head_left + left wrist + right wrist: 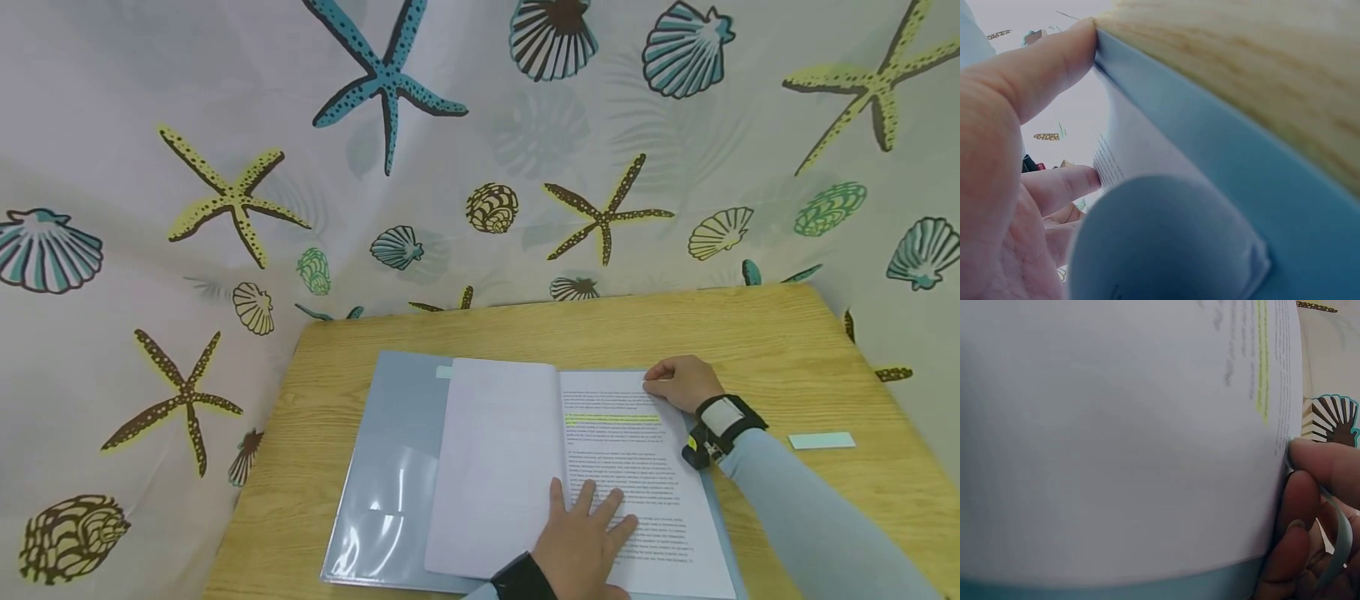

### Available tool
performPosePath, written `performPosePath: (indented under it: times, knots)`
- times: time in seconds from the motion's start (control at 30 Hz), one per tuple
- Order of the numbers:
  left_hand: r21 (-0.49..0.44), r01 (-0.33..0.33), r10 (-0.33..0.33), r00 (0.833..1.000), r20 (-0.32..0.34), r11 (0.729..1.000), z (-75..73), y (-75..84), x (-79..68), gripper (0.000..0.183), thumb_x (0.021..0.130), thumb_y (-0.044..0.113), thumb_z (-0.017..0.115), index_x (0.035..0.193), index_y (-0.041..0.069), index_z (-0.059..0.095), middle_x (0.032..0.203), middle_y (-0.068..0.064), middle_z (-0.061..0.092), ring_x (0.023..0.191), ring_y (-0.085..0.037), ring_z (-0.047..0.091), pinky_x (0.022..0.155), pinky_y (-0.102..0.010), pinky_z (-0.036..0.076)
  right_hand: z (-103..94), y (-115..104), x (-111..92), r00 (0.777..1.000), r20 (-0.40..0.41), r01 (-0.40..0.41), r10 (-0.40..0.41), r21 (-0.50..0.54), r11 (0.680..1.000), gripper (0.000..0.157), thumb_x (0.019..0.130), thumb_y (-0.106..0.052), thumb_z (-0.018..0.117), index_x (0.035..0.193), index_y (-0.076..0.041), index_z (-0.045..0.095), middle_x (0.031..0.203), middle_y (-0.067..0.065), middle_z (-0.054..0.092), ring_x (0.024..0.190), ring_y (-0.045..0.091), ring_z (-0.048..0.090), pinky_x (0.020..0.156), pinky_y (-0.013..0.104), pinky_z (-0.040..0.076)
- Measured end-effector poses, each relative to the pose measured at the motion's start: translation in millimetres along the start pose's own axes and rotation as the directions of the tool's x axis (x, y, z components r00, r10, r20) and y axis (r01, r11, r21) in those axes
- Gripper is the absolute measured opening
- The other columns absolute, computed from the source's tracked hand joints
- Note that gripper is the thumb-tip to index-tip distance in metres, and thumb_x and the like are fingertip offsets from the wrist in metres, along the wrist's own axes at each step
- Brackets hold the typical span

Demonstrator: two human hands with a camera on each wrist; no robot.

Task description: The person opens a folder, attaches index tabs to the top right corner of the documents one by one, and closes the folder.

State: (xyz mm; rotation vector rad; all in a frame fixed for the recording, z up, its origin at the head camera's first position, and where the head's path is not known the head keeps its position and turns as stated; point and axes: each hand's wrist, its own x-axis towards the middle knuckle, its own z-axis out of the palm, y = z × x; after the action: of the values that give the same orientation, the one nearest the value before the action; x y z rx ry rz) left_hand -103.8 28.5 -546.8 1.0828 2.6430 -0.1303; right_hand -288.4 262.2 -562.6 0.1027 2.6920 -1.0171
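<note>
Stapled-looking printed pages (630, 492) lie open in a blue-grey folder (390, 433), one page turned over to the left. Yellow highlighter marks two lines (611, 419) near the top of the right-hand page. My left hand (581, 537) rests with spread fingers on the lower part of that page, near the fold; its thumb reaches the folder's edge in the left wrist view. At the page's upper right edge, my right hand (682, 383) pinches a pale blue-green sticky strip (1340, 540) between thumb and fingers. The strip's loose end curls inside the hand, its tip against the page edge.
A pale green sticky note pad (821, 441) lies on the wooden table (795, 350), right of the right forearm. A similar pale tab (444, 372) shows at the top of the turned page. Behind hangs a cloth (450, 125) printed with starfish and shells.
</note>
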Motion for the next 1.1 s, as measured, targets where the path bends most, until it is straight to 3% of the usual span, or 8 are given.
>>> performPosePath:
  times: [0.97, 1.1]
  knots:
    - [0.005, -0.007, 0.007, 1.000, -0.004, 1.000, -1.8, -1.1, -4.6, 0.095, 0.065, 0.081, 0.059, 0.147, 0.037, 0.037, 0.156, 0.004, 0.027, 0.142, -0.031, 0.024, 0.102, -0.068, 0.024, -0.2, -4.5, -3.0, 1.000, 0.003, 0.018, -0.018, -0.055, 0.998, 0.019, 0.088, -0.021, 0.069, 0.096, -0.004, 0.070, 0.092, 0.013, 0.066, 0.079, 0.025, 0.057, 0.065, 0.032, 0.044]
    - [-0.002, -0.010, 0.010, 1.000, -0.005, 1.000, -0.9, -1.9, -4.5, 0.095, 0.065, 0.081, 0.060, 0.147, 0.037, 0.037, 0.156, 0.004, 0.027, 0.142, -0.032, 0.024, 0.101, -0.068, 0.024, -0.2, -5.6, -4.1, 0.999, -0.012, 0.035, -0.036, -0.108, 0.994, 0.020, 0.088, -0.022, 0.068, 0.097, -0.005, 0.071, 0.094, 0.013, 0.067, 0.079, 0.027, 0.057, 0.066, 0.035, 0.044]
